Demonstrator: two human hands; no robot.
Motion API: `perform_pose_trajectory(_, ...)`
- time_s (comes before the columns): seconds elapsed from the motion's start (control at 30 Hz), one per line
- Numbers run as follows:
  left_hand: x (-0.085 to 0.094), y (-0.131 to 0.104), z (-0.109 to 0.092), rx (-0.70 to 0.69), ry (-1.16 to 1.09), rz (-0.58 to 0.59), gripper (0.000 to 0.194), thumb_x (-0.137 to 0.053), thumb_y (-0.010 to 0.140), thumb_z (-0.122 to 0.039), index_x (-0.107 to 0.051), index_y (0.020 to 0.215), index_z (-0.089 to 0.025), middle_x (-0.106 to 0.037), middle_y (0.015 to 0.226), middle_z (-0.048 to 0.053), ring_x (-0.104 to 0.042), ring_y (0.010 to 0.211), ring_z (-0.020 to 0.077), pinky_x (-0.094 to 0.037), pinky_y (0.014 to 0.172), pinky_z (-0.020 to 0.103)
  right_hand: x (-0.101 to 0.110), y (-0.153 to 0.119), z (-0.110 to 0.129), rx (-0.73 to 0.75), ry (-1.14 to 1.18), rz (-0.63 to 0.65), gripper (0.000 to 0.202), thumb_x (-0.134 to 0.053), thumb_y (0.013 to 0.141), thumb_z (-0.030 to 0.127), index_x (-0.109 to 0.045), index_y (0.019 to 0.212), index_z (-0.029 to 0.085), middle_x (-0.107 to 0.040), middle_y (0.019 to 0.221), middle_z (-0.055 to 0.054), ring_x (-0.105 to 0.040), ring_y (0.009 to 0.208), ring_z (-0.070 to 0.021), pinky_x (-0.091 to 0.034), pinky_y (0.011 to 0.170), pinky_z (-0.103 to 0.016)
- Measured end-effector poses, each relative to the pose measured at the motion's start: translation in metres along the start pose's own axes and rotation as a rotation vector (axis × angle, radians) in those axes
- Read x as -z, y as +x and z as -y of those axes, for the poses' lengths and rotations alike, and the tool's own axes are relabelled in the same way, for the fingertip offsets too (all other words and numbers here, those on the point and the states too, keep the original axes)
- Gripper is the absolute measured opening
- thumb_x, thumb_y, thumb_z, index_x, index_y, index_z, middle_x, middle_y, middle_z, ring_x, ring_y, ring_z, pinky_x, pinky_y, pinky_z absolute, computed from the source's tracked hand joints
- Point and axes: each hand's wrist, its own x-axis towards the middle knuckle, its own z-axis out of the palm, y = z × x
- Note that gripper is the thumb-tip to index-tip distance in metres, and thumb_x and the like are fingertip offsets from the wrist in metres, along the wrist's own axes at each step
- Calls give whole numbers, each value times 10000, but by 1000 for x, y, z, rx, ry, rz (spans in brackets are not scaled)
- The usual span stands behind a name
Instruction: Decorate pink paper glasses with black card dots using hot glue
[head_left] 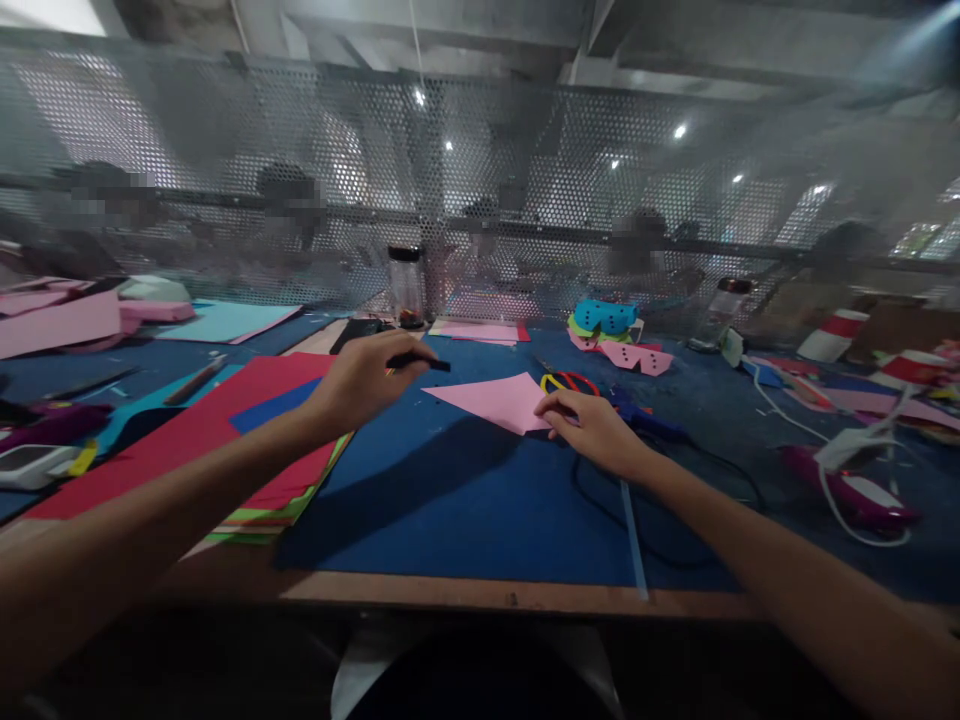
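Rising across the far side at twelve o'clock, a perforated metal partition [375, 170] blurs the people behind it. The blue work surface [450, 530] lies below, its left and right sides running out of view. At ten to eleven o'clock, the left forearm covers part of a red-topped paper stack [195, 440]. Straight ahead at twelve lies the pointed pink paper sheet [491, 400], its right corner pinched by the right hand [581, 425] in a narrow grip; the fingers hide that corner. At one o'clock, a blue glue gun [649, 418] is partly covered by the right hand, as are the scissors [576, 383], where only the red and yellow handles read clearly. The left hand [382, 375], at eleven, closes narrowly on a small dark strip [431, 364], one end hidden in the fingers; its material is too dark to tell.
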Motion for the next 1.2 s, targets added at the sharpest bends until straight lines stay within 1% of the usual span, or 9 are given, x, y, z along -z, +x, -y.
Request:
perform_pose_trajectory(0.1, -29, 50, 38, 43, 37, -23, 290, -531, 925, -261, -744, 1071, -129, -752, 1027, 57, -679, 962, 204, -501, 900, 307, 0, 0, 3, -11, 4, 6, 168, -508, 934, 196, -666, 991, 181, -714, 942, -36, -706, 685, -132, -536, 712, -274)
perform_pose_trajectory(0.23, -65, 86, 71, 28, 133, 38, 335, -458, 934, -200, -736, 1111, -139, -731, 1150, 108, -645, 1111, 239, -458, 1015, 365, 0, 0, 3, -16, 24, 25, 171, -508, 934, 193, -666, 997, 177, -718, 961, -49, -704, 682, -135, -539, 703, -282)
perform_pose_trajectory(0.33, -87, 95, 86, 0, 146, 116, 309, -499, 910, -199, -740, 1098, -153, -728, 1182, 115, -624, 1171, 255, -406, 1091, 397, 0, 0, 0, -4, 14, 19, 166, -509, 931, 180, -665, 989, 186, -721, 958, -48, -697, 681, -137, -537, 716, -289)
perform_pose_trajectory(0.43, -99, 93, 100, 12, 143, 164, 361, -541, 876, -186, -695, 1202, -158, -689, 1289, 129, -594, 1237, 259, -392, 1110, 393, -1, -1, -2, -2, 4, 12, 165, -514, 937, 182, -666, 999, 203, -719, 956, -37, -694, 693, -137, -531, 722, -286)
perform_pose_trajectory(0.6, -92, 80, 121, 140, 139, 140, 404, -456, 952, -312, -640, 1271, -147, -674, 1311, 150, -624, 1201, 290, -441, 1056, 417, -2, -1, 1, -27, 33, 23, 162, -515, 952, 210, -665, 1011, 222, -716, 972, -31, -694, 710, -138, -530, 717, -276)
perform_pose_trajectory(0.77, -82, 58, 109, 127, 58, 205, 399, -431, 978, -403, -700, 1184, -192, -707, 1270, 105, -634, 1196, 278, -458, 1042, 399, 1, 1, 5, -48, 38, -19, 164, -508, 956, 225, -660, 1017, 219, -722, 991, -44, -701, 717, -144, -543, 745, -291)
perform_pose_trajectory(0.97, -93, 38, 74, 44, -150, 348, 404, -414, 998, -397, -705, 1205, -208, -688, 1319, 75, -596, 1272, 240, -435, 1096, 394, 4, 4, 3, -67, 44, -88, 167, -509, 961, 254, -655, 1033, 216, -724, 1002, -52, -713, 719, -153, -559, 754, -307)
perform_pose_trajectory(1.1, -93, 34, 60, 49, -227, 331, 423, -395, 1014, -418, -703, 1216, -210, -675, 1337, 82, -567, 1307, 246, -427, 1111, 414, 4, 4, 2, -99, 85, -107, 181, -512, 965, 281, -667, 1042, 228, -733, 1021, -50, -718, 730, -158, -567, 748, -307)
perform_pose_trajectory(1.2, -87, 33, 53, -67, -228, 348, 440, -455, 1003, -471, -613, 1345, -245, -626, 1404, 70, -501, 1371, 247, -382, 1153, 457, 8, 4, 0, -160, 123, -171, 207, -520, 967, 305, -682, 1070, 228, -744, 942, -42, -724, 745, -168, -566, 760, -311)
